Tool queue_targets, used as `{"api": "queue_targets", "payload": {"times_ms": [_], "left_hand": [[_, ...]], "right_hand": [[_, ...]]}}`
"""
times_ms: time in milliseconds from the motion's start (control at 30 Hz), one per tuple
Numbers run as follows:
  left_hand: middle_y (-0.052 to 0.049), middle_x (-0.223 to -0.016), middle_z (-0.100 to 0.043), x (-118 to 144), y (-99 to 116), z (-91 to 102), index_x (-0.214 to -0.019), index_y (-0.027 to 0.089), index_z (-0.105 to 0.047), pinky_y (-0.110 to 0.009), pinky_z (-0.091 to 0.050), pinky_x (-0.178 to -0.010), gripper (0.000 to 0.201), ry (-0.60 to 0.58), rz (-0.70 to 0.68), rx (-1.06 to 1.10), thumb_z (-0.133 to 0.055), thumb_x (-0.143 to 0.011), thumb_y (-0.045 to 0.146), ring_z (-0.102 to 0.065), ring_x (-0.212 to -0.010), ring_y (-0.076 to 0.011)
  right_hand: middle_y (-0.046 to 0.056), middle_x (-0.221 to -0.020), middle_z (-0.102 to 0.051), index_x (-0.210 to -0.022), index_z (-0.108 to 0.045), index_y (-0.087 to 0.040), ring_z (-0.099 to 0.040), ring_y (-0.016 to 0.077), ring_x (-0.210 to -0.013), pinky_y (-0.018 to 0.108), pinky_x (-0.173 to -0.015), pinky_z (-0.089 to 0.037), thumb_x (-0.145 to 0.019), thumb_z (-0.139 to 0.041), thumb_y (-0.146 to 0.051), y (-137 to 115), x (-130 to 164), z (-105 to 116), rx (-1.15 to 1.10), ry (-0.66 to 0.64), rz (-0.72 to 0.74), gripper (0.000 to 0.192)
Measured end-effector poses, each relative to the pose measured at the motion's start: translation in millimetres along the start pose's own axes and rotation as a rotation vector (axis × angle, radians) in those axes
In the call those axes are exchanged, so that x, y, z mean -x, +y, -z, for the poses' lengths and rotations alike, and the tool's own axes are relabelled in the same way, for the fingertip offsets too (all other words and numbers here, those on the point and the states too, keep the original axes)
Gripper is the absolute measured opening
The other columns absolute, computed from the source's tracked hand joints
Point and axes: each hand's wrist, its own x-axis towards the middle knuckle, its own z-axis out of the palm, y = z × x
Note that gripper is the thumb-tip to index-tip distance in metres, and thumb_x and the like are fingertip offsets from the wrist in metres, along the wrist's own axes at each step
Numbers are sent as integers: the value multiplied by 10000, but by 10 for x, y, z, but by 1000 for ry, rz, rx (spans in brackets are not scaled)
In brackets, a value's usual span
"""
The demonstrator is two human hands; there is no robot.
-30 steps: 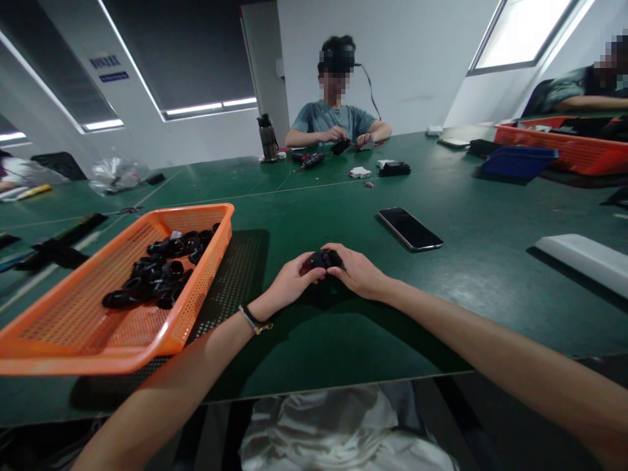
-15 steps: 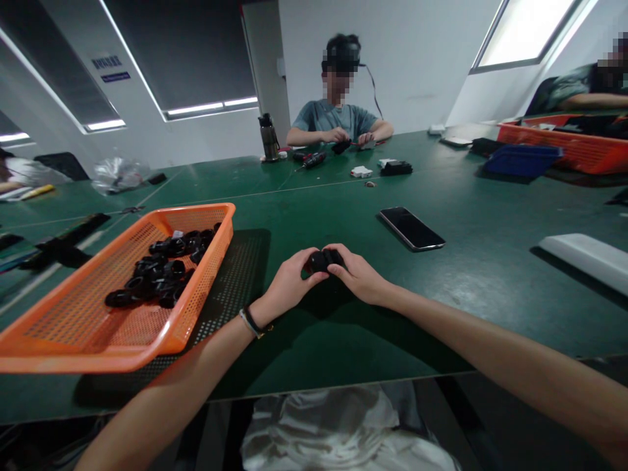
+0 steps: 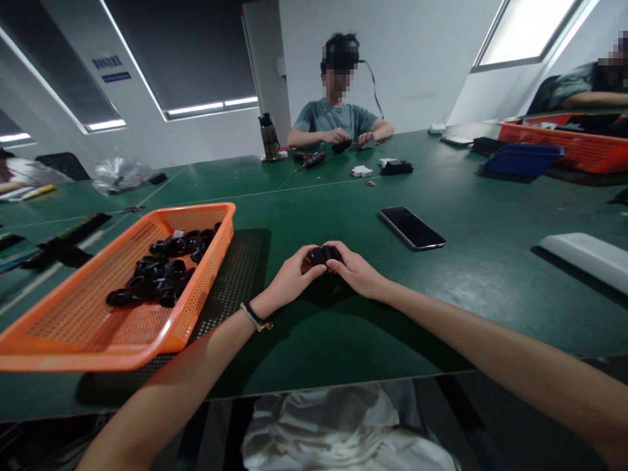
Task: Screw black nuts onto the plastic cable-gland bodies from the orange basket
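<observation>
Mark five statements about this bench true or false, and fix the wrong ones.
1. The left hand and right hand both grip something black. True.
2. The basket stands to the right of both hands. False: it stands to their left.
3. The phone lies flat with its screen dark. True.
4. The bottle lies on its side. False: it stands upright.
5. The basket has black parts in it. True.

Compared with the view half a second earlier, the left hand (image 3: 290, 275), right hand (image 3: 361, 272) and black part (image 3: 318, 256) sit slightly higher; the bracelet (image 3: 252, 316) has risen likewise.
</observation>
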Motion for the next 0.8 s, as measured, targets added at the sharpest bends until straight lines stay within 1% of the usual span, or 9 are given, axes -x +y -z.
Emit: {"api": "queue_targets", "payload": {"times_ms": [100,200,267,433,533,600,800], "left_hand": [[-2,-701,-567,-13,-40,-9,-1079,111,-481,-242,-451,-606,368,-98,71,216,-465,-833,383,-537,-601,-106],[16,-638,-540,-13,-50,-10,-1006,108,-493,-225,-431,-575,386,-127,62,296,-473,-815,444,-518,-565,-95],[18,-631,-540,-10,-47,-7,-990,112,-493,-223,-427,-574,393,-146,55,312,-498,-799,455,-520,-569,-96],[18,-646,-535,-11,-51,-3,-945,122,-486,-227,-421,-583,370,-175,52,309,-524,-780,450,-508,-584,-98],[13,-665,-528,-8,-54,-4,-915,130,-471,-233,-420,-603,319,-179,55,293,-494,-800,426,-501,-604,-101],[13,-677,-519,1,-41,-4,-920,134,-460,-236,-418,-609,283,-176,60,269,-474,-814,396,-494,-608,-102],[12,-697,-502,56,61,-8,-970,136,-456,-259,-418,-664,223,-124,70,117,-428,-839,314,-498,-646,-119]], "right_hand": [[110,-988,-596,-1106,-405,-161,-591,227,-861,372,-767,-460,-840,-448,-320,33,2,29,110,52,125,312],[134,-1066,-581,-1112,-404,-166,-576,253,-944,395,-811,-456,-836,-455,-336,57,15,53,183,64,229,327],[140,-1069,-582,-1116,-402,-161,-577,255,-946,398,-811,-459,-843,-442,-336,67,22,56,200,56,247,327],[141,-1065,-582,-1114,-410,-153,-570,251,-949,394,-810,-456,-841,-448,-325,50,33,44,194,47,244,325],[111,-990,-598,-1101,-421,-157,-583,221,-842,366,-753,-465,-837,-455,-304,1,42,49,173,20,181,304],[96,-960,-601,-1099,-425,-159,-580,207,-804,350,-730,-463,-835,-456,-288,-36,48,56,162,6,140,295],[103,-997,-601,-1087,-436,-159,-578,220,-860,361,-765,-447,-830,-455,-271,-78,59,62,115,8,110,281]]}}
